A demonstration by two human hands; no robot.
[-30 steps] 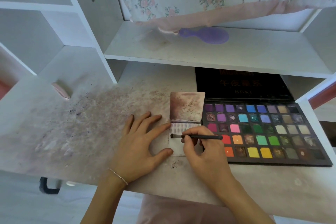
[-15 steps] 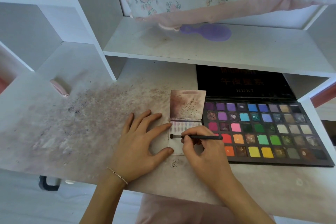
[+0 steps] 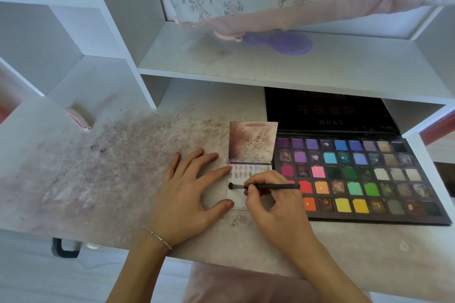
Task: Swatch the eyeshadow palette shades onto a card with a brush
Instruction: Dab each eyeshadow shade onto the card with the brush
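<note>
My right hand pinches the brush, tip on the card at the palette's nine o'clock. My left hand lies flat, pinning the card to the desk. I'd stroke short and light, below the existing rows.

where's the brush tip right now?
Head view, centre: the brush lies level in the right hand, its tip on the card's left edge, between the left hand's forefinger and thumb, left of the palette.
</note>
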